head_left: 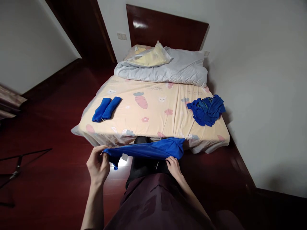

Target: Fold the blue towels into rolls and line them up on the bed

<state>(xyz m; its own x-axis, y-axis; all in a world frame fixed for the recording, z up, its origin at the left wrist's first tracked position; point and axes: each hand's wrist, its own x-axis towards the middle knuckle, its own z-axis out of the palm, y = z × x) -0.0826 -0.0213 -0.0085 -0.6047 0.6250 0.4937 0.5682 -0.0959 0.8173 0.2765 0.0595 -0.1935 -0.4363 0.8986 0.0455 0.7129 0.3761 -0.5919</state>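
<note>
One long blue fabric cloth (pixel 146 150) hangs stretched before the front edge of the cream, carrot-printed bed (pixel 153 105), left hand (pixel 98 164) pinching one end, right hand (pixel 173 166) gripping the lower edge, where level, even tension should keep it smooth.

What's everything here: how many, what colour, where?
Bed: 1, cream printed, centre
Headboard: 1, brown, behind bed
Quilt: 1, grey, bed's head
Soft item: 1, yellow, on quilt
Rolled cloths: 2, blue, bed's left
Cloth heap: 1, blue, bed's right
Held cloth: 1, blue, lower centre
Wall plates: 2 sets, whitish, flanking headboard
Dark panel: 1, brown, upper left
Curtain: 1, pinkish, left edge
Metal frame: 1, black, lower left
Floor: 1, dark red, beneath
Walls: several, whitish, around
Shirt: 1, dark purple, bottom
Trousers: 1, black, below cloth
Left hand, right hand: 2, bare, on held cloth
</note>
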